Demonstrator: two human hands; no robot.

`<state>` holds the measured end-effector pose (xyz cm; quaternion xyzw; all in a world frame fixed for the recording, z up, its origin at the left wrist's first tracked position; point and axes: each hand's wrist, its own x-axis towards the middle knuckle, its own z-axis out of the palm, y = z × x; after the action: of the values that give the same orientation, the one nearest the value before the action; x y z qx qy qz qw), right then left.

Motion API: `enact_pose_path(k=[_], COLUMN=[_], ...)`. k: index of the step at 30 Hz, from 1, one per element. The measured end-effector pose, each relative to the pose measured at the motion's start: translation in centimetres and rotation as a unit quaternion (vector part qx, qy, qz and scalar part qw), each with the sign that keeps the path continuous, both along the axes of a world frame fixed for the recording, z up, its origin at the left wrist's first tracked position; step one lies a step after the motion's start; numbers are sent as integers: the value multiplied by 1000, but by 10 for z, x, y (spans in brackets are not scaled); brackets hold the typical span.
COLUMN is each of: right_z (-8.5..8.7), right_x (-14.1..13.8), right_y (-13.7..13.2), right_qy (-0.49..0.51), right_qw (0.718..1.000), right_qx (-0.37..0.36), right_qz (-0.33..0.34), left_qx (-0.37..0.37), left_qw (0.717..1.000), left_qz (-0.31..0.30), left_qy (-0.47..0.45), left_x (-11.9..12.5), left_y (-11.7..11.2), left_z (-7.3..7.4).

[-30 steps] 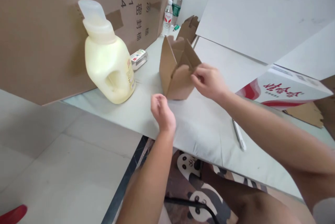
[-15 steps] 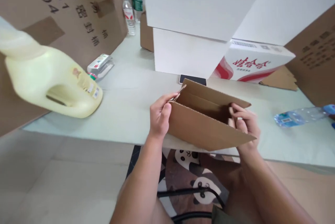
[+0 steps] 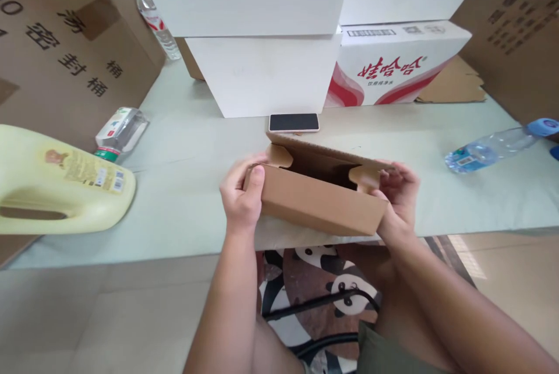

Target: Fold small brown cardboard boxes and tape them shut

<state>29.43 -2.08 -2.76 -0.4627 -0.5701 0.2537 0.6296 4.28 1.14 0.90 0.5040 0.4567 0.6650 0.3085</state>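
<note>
A brown cardboard box (image 3: 321,202) is held tilted at the near edge of the table, its opening facing up. Gripping its left end is my left hand (image 3: 242,190), the thumb on the near panel and the fingers mostly hidden behind the end. My right hand (image 3: 399,199) grips the right end, fingers curled at the far corner and thumb by the near one. Two small flaps, a left flap (image 3: 279,157) and a right flap (image 3: 365,178), fold in at the ends. The box's inside is dark.
Behind the box lies a phone (image 3: 294,122), in front of stacked white boxes (image 3: 262,77). At left are a pale yellow jug (image 3: 87,187) and a lying clear bottle (image 3: 122,132). A plastic bottle (image 3: 493,147) lies at right. Large cartons (image 3: 82,30) flank the table (image 3: 183,187).
The small end flaps now bend inward, where my hands were pinching at them. My hands have shifted onto the box's outer ends. The view has turned, so surroundings appear shifted left.
</note>
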Motion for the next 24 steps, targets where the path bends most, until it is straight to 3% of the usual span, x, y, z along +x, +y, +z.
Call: enact_pose_path(k=[4, 8, 12, 17, 21, 24], right_z=[4, 6, -6, -21, -16, -11], right_x=[-1, -3, -4, -8, -20, -25], right_y=[-2, -3, 1, 10, 12, 13], right_qy=[22, 42, 55, -24, -25, -51], right_qw=[997, 995, 996, 976, 985, 982], right_qx=[28, 11, -29, -131, -54, -21], right_qz=[68, 95, 62, 171, 165, 181], left_qx=[25, -36, -95, -184, -238, -324], left_qw=[998, 992, 995, 969, 958, 942], left_qz=[-10, -21, 19, 93, 91, 15], left_qy=[60, 119, 27, -137, -133, -86], left_x=[-7, -15, -30, -49, -44, -30], left_y=[2, 2, 5, 8, 5, 0], left_z=[-3, -2, -4, -5, -10, -18])
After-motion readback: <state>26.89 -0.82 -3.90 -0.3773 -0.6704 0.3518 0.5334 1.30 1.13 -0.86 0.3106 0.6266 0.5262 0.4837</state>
